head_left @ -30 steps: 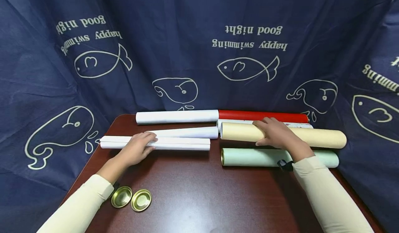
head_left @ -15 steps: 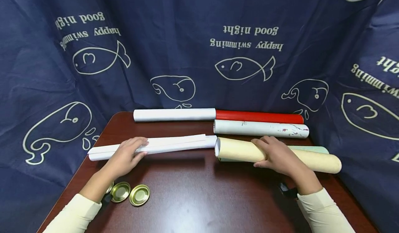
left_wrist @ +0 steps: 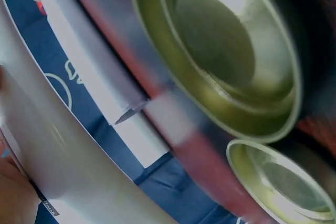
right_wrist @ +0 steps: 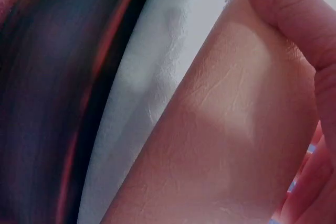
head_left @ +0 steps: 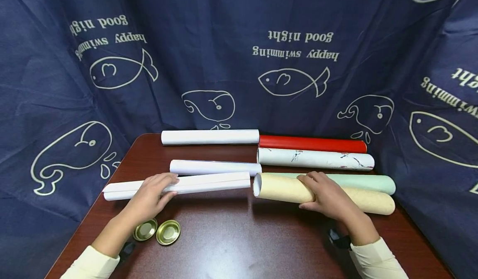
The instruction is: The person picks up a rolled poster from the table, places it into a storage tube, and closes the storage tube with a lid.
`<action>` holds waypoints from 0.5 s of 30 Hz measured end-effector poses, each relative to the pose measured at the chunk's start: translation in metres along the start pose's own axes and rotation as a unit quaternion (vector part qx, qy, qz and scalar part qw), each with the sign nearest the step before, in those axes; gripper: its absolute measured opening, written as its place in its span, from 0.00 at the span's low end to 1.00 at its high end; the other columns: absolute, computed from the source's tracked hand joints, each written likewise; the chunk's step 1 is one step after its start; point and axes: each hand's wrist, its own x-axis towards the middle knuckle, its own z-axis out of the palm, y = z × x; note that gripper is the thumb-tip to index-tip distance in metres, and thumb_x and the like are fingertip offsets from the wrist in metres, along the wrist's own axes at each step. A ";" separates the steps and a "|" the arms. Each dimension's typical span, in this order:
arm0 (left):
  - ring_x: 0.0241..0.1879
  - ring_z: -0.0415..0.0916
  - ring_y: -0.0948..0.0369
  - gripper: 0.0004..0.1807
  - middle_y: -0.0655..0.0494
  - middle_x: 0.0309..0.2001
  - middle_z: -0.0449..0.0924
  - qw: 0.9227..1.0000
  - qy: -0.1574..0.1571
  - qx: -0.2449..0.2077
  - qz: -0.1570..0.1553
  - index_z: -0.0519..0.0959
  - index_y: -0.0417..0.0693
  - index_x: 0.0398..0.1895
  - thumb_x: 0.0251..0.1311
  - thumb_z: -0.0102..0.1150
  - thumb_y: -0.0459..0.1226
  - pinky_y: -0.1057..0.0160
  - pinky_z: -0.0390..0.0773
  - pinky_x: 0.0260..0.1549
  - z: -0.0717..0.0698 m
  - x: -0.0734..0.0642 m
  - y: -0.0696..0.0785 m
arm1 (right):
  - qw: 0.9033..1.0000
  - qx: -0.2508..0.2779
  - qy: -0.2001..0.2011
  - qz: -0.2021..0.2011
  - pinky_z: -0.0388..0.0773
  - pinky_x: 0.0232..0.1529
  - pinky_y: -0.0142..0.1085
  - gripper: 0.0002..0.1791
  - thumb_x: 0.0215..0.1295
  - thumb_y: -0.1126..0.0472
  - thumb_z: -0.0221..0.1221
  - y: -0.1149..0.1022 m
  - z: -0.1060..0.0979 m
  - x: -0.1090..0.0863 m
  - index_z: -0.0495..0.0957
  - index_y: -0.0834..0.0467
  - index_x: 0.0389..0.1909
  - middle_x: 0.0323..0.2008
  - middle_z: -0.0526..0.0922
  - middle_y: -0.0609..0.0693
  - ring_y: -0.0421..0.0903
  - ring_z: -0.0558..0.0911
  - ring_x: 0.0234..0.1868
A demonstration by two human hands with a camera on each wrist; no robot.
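In the head view my left hand (head_left: 149, 194) grips a rolled sheet of white paper (head_left: 213, 183), which slants slightly, its right end farther from me. Another white paper roll (head_left: 214, 167) lies just behind it. My right hand (head_left: 328, 196) holds a cream cardboard tube (head_left: 280, 188) from above, its hollow left end facing the paper. Directly behind that tube is a pale green tube (head_left: 367, 183), partly covered. The right wrist view shows the thumb (right_wrist: 294, 19) pressed along the cream tube (right_wrist: 220, 114). Up close, the left wrist view has the gripped paper (left_wrist: 79, 145).
Two gold metal lids (head_left: 168, 232) lie near my left forearm on the dark red table (head_left: 239, 246). Along the back are a white roll (head_left: 209, 137), a red tube (head_left: 311, 143) and a white tube with a floral print (head_left: 317, 158). A blue curtain (head_left: 224, 55) hangs behind.
The cream tube has come toward me, passing over the green tube to its near side. The gripped white roll has shifted nearer and a little left. Both hands keep their hold.
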 end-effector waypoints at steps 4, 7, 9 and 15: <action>0.53 0.77 0.48 0.19 0.48 0.53 0.80 1.000 0.000 0.000 0.004 0.80 0.45 0.47 0.51 0.73 0.32 0.44 0.71 0.52 -0.006 -0.001 0.005 | 1.000 0.011 0.009 0.010 0.76 0.42 0.49 0.41 0.37 0.51 0.80 -0.005 0.002 -0.003 0.76 0.59 0.56 0.43 0.76 0.51 0.51 0.76 0.42; 0.53 0.77 0.49 0.19 0.48 0.54 0.80 1.000 0.003 0.001 0.014 0.80 0.45 0.47 0.51 0.73 0.32 0.45 0.70 0.53 -0.009 -0.002 0.007 | 0.999 0.024 0.020 0.019 0.76 0.42 0.50 0.40 0.38 0.54 0.80 -0.006 0.005 -0.005 0.75 0.58 0.55 0.44 0.75 0.52 0.51 0.77 0.41; 0.53 0.77 0.49 0.20 0.49 0.54 0.80 1.000 0.005 0.004 0.023 0.80 0.45 0.48 0.50 0.73 0.31 0.45 0.70 0.53 -0.010 -0.003 0.008 | 0.999 0.031 0.028 0.021 0.77 0.42 0.50 0.40 0.37 0.56 0.80 -0.007 0.007 -0.005 0.74 0.58 0.55 0.46 0.76 0.53 0.52 0.78 0.42; 0.53 0.77 0.48 0.22 0.51 0.55 0.79 0.999 -0.003 0.018 0.044 0.80 0.45 0.50 0.49 0.72 0.32 0.42 0.70 0.53 -0.008 -0.002 0.014 | 0.999 0.036 0.037 0.001 0.75 0.49 0.52 0.40 0.37 0.58 0.80 -0.007 0.016 -0.006 0.74 0.61 0.54 0.49 0.78 0.54 0.53 0.79 0.48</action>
